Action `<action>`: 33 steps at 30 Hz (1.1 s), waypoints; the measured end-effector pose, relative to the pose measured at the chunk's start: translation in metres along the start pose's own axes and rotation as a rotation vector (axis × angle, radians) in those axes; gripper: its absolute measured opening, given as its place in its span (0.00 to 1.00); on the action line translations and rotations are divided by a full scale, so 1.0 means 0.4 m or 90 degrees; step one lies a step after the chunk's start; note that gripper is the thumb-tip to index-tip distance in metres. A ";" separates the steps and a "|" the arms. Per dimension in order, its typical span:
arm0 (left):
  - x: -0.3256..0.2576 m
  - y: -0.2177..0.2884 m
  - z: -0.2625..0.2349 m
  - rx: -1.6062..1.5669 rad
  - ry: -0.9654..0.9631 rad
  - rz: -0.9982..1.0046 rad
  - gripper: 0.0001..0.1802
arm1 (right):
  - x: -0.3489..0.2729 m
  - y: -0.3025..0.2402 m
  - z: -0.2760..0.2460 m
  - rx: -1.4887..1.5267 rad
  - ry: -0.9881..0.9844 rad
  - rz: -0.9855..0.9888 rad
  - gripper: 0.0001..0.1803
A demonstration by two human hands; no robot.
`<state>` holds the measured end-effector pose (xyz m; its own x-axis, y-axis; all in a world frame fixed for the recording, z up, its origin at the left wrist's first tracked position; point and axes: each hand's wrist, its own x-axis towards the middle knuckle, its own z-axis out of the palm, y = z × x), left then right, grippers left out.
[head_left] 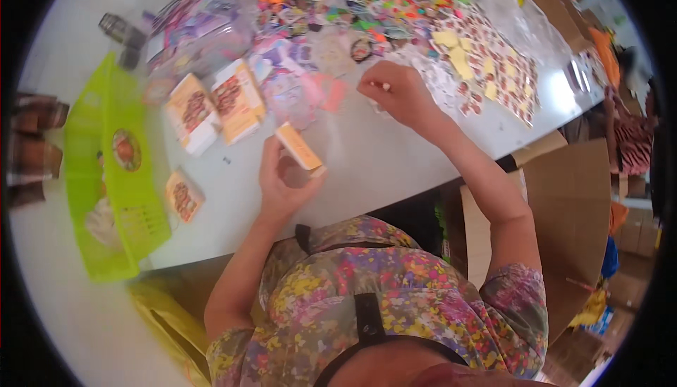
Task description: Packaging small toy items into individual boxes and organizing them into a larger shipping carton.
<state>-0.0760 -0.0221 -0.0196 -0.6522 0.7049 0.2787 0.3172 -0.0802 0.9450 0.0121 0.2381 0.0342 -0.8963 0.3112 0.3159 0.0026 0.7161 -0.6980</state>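
My left hand is wrapped round a small orange-and-white cardboard box, held tilted above the near part of the table. My right hand is raised over the table to the right, its fingers curled together. Small pale spots show at its fingers, too small to name. Two more orange-and-white boxes lie to the left of my left hand: a left box and a right box. Both carry a reddish-brown picture. A smaller orange packet lies nearer the table's front edge.
A lime-green plastic basket stands at the left. Behind the boxes is a clear tub of purple packets. A heap of colourful small items covers the far table. Printed sticker sheets lie right. An open cardboard carton stands beside me.
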 end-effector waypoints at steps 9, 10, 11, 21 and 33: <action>0.012 0.014 0.022 0.014 -0.021 -0.024 0.46 | 0.243 0.093 0.134 -0.331 -0.038 0.088 0.28; 0.013 0.020 0.021 0.006 -0.026 -0.026 0.47 | 0.245 0.092 0.133 -0.307 -0.092 0.140 0.27; 0.014 0.015 0.019 -0.004 -0.024 -0.029 0.47 | 0.249 0.099 0.128 -0.315 -0.098 0.142 0.27; 0.017 -0.009 0.035 -0.001 0.069 -0.065 0.45 | 0.171 0.003 -0.016 0.173 -0.014 0.163 0.25; 0.010 -0.046 0.053 0.141 0.148 0.008 0.42 | -0.050 -0.247 0.094 0.288 0.184 0.007 0.17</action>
<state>-0.0699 -0.0028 -0.0396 -0.7794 0.5229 0.3453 0.4509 0.0854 0.8885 0.0131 0.1377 0.0729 -0.7390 0.5217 0.4263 -0.2368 0.3913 -0.8893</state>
